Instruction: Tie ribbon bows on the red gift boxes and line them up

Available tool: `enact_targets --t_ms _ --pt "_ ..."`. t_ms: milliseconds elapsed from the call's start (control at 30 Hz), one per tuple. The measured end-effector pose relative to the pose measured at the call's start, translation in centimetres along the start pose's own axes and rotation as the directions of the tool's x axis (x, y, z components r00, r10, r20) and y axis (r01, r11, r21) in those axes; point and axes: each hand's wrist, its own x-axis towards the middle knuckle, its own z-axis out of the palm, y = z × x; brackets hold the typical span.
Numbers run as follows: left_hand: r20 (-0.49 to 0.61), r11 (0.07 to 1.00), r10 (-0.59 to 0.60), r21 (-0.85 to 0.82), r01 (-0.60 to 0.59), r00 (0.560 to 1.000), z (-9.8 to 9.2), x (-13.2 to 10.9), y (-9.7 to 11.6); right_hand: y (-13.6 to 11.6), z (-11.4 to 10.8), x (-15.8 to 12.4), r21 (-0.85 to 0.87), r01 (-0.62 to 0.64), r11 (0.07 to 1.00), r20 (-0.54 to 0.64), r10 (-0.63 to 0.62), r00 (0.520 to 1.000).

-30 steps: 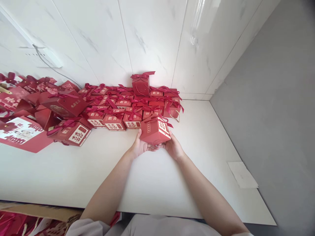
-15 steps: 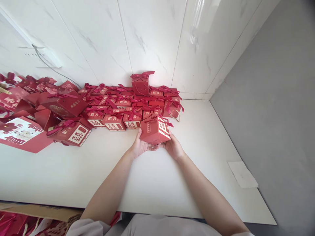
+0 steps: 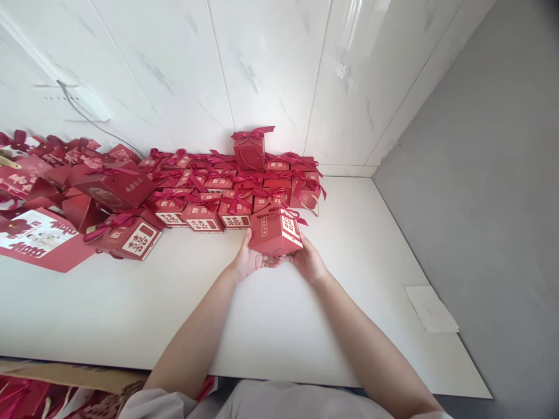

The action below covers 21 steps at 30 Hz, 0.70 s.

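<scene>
Between both hands is a red gift box (image 3: 268, 235) with a white label, printed characters and a twisted red cord on top. My left hand (image 3: 250, 259) grips its left side, thumb up along the edge and fingers under the base. On the opposite side, my right hand (image 3: 309, 259) holds the box the same way, its fingertips meeting the left ones below. The box is tilted, and its underside is mostly hidden by the fingers. Just behind it stand rows of similar red boxes (image 3: 203, 216) tied with ribbons.
One ribboned box (image 3: 250, 152) sits on top of the back rows against the tiled wall (image 3: 271, 70). Larger red boxes (image 3: 116, 189) crowd the left. A white paper (image 3: 431, 309) lies at the right edge of the white table (image 3: 279, 326). A cardboard carton (image 3: 74, 375) is at lower left.
</scene>
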Motion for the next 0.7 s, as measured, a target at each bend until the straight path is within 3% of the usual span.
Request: enact_targets --t_ms 700 --pt "0.039 1.000 0.015 -0.017 -0.015 0.999 -0.30 0.03 -0.12 -0.19 0.21 -0.12 -0.010 -0.002 1.000 -0.014 0.001 1.000"
